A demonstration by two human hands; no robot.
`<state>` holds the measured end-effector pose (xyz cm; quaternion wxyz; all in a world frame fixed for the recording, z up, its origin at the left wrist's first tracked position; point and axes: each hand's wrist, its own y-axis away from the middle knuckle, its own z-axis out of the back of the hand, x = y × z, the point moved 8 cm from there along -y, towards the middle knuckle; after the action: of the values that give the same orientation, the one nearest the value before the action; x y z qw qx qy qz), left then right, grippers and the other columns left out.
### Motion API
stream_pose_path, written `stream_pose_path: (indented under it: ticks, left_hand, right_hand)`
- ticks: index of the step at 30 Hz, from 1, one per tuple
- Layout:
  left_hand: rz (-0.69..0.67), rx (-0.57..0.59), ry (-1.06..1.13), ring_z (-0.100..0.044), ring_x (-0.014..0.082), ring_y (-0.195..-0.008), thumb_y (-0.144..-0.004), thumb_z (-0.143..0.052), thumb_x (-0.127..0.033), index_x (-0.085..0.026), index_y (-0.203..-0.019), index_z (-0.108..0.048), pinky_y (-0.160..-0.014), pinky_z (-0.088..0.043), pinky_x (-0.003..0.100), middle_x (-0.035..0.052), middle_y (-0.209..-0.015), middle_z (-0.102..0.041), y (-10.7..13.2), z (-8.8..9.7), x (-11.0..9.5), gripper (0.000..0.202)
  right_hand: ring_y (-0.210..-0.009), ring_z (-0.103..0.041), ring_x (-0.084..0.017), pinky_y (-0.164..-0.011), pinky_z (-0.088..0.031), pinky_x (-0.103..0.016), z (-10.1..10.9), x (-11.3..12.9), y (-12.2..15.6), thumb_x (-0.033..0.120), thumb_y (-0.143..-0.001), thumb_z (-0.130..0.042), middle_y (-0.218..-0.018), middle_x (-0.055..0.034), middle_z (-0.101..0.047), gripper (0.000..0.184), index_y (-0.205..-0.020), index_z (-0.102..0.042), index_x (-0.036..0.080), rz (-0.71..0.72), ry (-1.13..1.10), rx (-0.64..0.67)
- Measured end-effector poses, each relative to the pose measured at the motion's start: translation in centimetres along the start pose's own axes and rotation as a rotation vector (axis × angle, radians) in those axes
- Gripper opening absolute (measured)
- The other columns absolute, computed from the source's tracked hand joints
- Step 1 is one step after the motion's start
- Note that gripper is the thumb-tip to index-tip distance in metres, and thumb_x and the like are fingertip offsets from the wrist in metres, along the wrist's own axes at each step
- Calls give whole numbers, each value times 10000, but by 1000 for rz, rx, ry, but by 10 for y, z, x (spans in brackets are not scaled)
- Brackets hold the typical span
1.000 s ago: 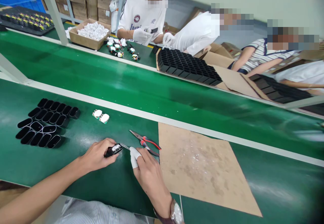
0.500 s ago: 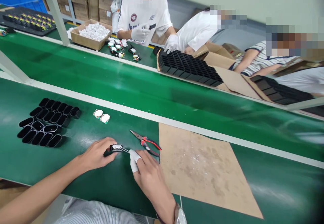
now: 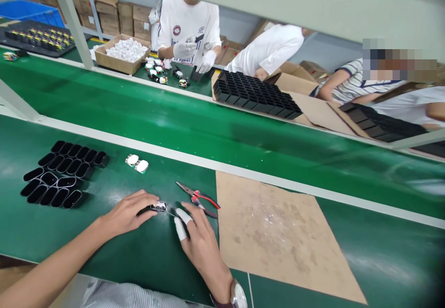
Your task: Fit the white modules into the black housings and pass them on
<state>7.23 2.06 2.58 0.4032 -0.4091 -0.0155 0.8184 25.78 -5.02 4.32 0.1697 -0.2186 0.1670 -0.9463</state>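
My left hand (image 3: pixel 130 213) is closed around a small black oval case (image 3: pixel 159 206), with whitish parts showing in its open end. To the right of it, my right hand (image 3: pixel 201 245) holds thin metal tweezers (image 3: pixel 171 212), their tips apart from the case. White finger cots cover the right thumb and forefinger. Red-handled needle-nose pliers (image 3: pixel 198 198) lie just beyond the right hand. Two small circuit boards (image 3: pixel 137 163) with round white tops rest on the green bench past my left hand.
Several empty black oval cases (image 3: pixel 64 173) stand in rows at the left. A stained cardboard sheet (image 3: pixel 278 238) covers the bench at the right. Beyond the green belt (image 3: pixel 167 113), a gloved co-worker (image 3: pixel 189 34) handles black parts beside a box of white pieces (image 3: pixel 118 60).
The tweezers have drawn back a little from the case, and my right-hand fingers have spread somewhat. Across the belt, the co-worker's gloved hand has moved away from the stacked black cases.
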Motion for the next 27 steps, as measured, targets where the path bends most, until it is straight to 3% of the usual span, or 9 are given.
stream_pose_path:
  ticks: [4,10,13,15,19,24,27]
  left_hand:
    - [166,17,86,-700,159,-863,-1016,-672,-296,-264,-1335,-581,-796,-612,292,26,-1084,-729,4,-3,14,333]
    - [188,20,128,-690,160,-900,-1016,-671,-309,-273,-1334,-566,-788,-597,284,26,-1119,-714,6,-5,18,337]
    - [191,28,140,-688,161,-900,-1018,-667,-303,-272,-1326,-565,-785,-590,288,26,-1102,-713,5,-6,19,327]
    - [200,28,141,-684,159,-884,-1016,-670,-299,-274,-1326,-564,-781,-586,289,25,-1085,-712,5,-6,19,328]
    - [177,11,139,-689,165,-879,-1021,-663,-306,-267,-1324,-555,-776,-585,294,34,-1074,-713,4,-4,17,324]
    - [132,14,107,-717,180,-899,-1025,-658,-293,-257,-1319,-584,-786,-604,305,52,-1065,-725,2,-3,13,306]
    - [18,-22,71,-727,211,-999,-1014,-670,-233,-242,-1275,-624,-864,-621,344,94,-1163,-749,0,-1,5,265]
  right_hand:
    - [-1235,-635,-295,-998,-611,-499,-8,14,-22,167,-1035,-560,-1368,-152,-633,297,-1323,-616,205,70,-159,38]
    - [-1210,-638,-269,-994,-614,-461,-23,17,-34,120,-1029,-512,-1350,-137,-637,394,-1414,-559,189,123,-273,95]
    - [-1198,-632,-269,-1002,-603,-468,-24,20,-35,118,-1017,-522,-1363,-138,-626,424,-1432,-554,196,147,-209,136]
    - [-1168,-630,-289,-986,-599,-491,-26,25,-35,99,-976,-553,-1343,-149,-630,386,-1347,-618,182,190,-119,178]
    - [-1132,-620,-313,-959,-594,-501,-31,30,-35,34,-880,-570,-1332,-184,-623,316,-1156,-682,140,235,5,237]
    - [-1108,-654,-306,-932,-608,-479,-27,29,-34,40,-906,-566,-1289,-182,-651,284,-1153,-669,138,251,-14,177]
    - [-1075,-687,-267,-904,-627,-419,-20,22,-35,86,-974,-551,-1263,-150,-683,266,-1214,-644,150,202,-134,99]
